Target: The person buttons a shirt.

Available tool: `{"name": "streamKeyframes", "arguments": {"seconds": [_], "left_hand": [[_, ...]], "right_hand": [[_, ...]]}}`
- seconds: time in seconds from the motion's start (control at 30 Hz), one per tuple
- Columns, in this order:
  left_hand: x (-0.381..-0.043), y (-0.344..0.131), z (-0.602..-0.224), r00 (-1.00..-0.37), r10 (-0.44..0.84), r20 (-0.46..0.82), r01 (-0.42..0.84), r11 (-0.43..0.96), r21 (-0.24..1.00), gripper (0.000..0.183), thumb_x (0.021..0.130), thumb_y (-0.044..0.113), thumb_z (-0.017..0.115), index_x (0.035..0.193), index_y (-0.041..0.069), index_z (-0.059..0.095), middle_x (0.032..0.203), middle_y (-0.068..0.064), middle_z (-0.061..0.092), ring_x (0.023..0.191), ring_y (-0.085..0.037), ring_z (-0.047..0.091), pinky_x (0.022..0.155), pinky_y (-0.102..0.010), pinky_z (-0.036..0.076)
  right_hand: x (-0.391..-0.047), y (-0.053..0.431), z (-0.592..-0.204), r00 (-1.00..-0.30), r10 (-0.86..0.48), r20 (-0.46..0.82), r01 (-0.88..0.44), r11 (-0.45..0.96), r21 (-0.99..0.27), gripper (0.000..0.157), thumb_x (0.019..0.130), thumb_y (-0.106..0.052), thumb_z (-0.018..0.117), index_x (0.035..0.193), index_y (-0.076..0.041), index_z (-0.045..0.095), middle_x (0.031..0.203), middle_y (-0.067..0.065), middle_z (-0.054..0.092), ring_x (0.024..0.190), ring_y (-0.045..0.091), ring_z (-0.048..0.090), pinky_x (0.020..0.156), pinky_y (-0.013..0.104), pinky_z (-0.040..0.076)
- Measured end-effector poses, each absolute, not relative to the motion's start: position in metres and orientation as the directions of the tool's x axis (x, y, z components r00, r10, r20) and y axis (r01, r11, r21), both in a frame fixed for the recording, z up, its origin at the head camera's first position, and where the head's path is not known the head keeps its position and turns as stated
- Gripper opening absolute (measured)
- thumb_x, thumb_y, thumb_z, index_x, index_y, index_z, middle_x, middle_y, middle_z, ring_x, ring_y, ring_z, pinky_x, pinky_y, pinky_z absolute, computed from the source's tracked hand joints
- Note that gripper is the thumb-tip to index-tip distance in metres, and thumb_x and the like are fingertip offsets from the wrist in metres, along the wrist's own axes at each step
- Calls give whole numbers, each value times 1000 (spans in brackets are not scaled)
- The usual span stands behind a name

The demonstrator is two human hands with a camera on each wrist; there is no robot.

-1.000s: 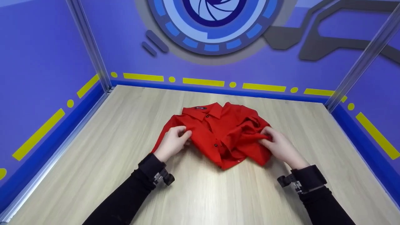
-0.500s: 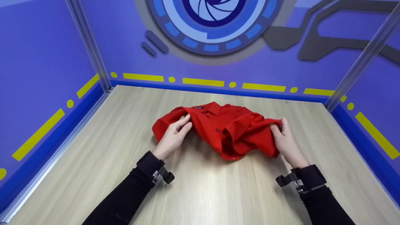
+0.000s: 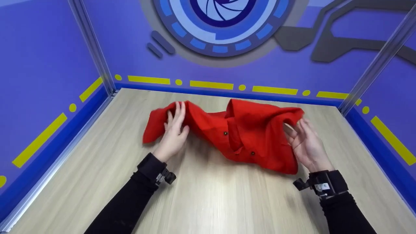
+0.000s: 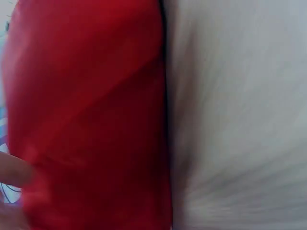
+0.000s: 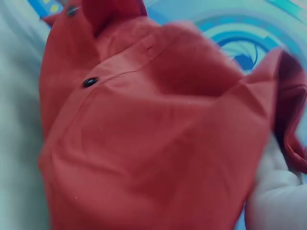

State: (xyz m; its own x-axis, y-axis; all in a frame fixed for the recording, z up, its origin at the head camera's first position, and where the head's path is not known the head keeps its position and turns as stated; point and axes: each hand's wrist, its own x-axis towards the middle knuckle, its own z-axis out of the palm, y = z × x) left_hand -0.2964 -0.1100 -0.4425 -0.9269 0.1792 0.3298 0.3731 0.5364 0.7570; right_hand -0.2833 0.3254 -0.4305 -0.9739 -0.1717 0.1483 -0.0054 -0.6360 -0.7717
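A red button-up shirt [image 3: 208,125] is bunched in the middle of the table, partly lifted and folded over itself. Dark buttons show down its front, and one button [image 5: 90,82] is seen close up in the right wrist view. My left hand [image 3: 172,133] has its fingers straight up against the raised cloth on the shirt's left side. A flap of red cloth [image 3: 154,125] hangs beyond those fingers. At the shirt's right end, my right hand [image 3: 310,146] touches the raised edge with loosely spread fingers, some of them partly hidden by cloth. The collar is hidden from the head view.
The light wooden tabletop [image 3: 208,201] is bounded by a blue back wall [image 3: 130,48] and blue side walls. Metal posts stand at both back corners. Black wrist straps [image 3: 328,183] with small cameras sit over black sleeves.
Both hands have spread apart and risen. Their earlier pinch on the cloth has loosened. The shirt has stretched wider, its collar has dropped from sight, and its right part has flipped up.
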Motion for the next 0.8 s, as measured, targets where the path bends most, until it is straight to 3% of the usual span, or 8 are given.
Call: {"name": "streamKeyframes", "arguments": {"seconds": [0.13, 0.23, 0.33, 0.43, 0.53, 0.6, 0.7, 0.8], "left_hand": [[-297, -110, -462, -964, 241, 116, 241, 593, 769, 84, 89, 8, 61, 156, 24, 14, 163, -7, -6, 147, -44, -4, 115, -65, 7], [-295, -106, -471, -974, 209, 84, 198, 617, 761, 80, 83, 13, 71, 152, 18, 32, 161, -14, 15, 146, -37, 20, 116, -49, 26], [-291, -102, -472, -987, 97, 128, 160, 679, 716, 60, 77, 19, 76, 131, 15, 51, 136, -10, 45, 121, -31, 50, 100, -37, 43], [-285, -101, -469, -996, 50, 79, 90, 751, 654, 30, 77, 31, 76, 95, 14, 59, 94, -4, 59, 79, -24, 59, 68, -30, 45], [-280, -101, -469, -991, 107, -78, 35, 782, 622, 39, 81, 46, 71, 63, 15, 56, 58, 0, 58, 51, -18, 56, 47, -27, 38], [-278, -100, -469, -972, 158, -174, 15, 779, 627, 50, 83, 52, 68, 52, 15, 54, 48, -1, 58, 44, -17, 57, 40, -27, 38], [-276, -97, -470, -944, 215, -249, -14, 731, 682, 55, 84, 55, 67, 54, 9, 58, 51, -7, 62, 44, -19, 61, 42, -30, 48], [-275, -94, -469, -910, 288, -297, -45, 646, 762, 58, 83, 58, 67, 73, 1, 64, 62, -11, 68, 48, -22, 65, 46, -31, 53]], "right_hand": [[-288, 322, -444, -985, -172, -30, 75, -258, -963, 55, 102, -34, 48, 147, -19, 20, 142, 4, 47, 136, 23, 44, 116, 42, 29], [-288, 321, -449, -986, -109, -123, 121, 20, -992, 59, 95, -43, 59, 137, -14, 29, 111, 0, 55, 106, 17, 57, 102, 33, 43], [-287, 325, -451, -980, -85, -182, 147, 314, -938, 64, 89, -53, 62, 130, -10, 38, 93, 1, 47, 85, 16, 48, 79, 29, 43], [-282, 325, -452, -953, -128, -273, 161, 551, -819, 77, 84, -60, 65, 135, -7, 41, 103, 5, 49, 95, 19, 47, 80, 30, 40], [-278, 318, -457, -934, -183, -306, 113, 661, -742, 78, 78, -59, 72, 130, -7, 46, 115, 9, 50, 104, 22, 47, 83, 32, 40], [-276, 310, -462, -932, -224, -287, 59, 685, -726, 72, 75, -55, 76, 123, -9, 48, 112, 8, 52, 103, 23, 49, 83, 33, 41], [-274, 298, -467, -932, -271, -241, -10, 683, -731, 61, 76, -45, 80, 114, -9, 50, 103, 8, 54, 95, 22, 51, 80, 32, 42], [-270, 287, -470, -938, -274, -212, -24, 662, -749, 44, 82, -33, 77, 107, -7, 51, 94, 6, 50, 87, 20, 49, 74, 30, 40]]}}
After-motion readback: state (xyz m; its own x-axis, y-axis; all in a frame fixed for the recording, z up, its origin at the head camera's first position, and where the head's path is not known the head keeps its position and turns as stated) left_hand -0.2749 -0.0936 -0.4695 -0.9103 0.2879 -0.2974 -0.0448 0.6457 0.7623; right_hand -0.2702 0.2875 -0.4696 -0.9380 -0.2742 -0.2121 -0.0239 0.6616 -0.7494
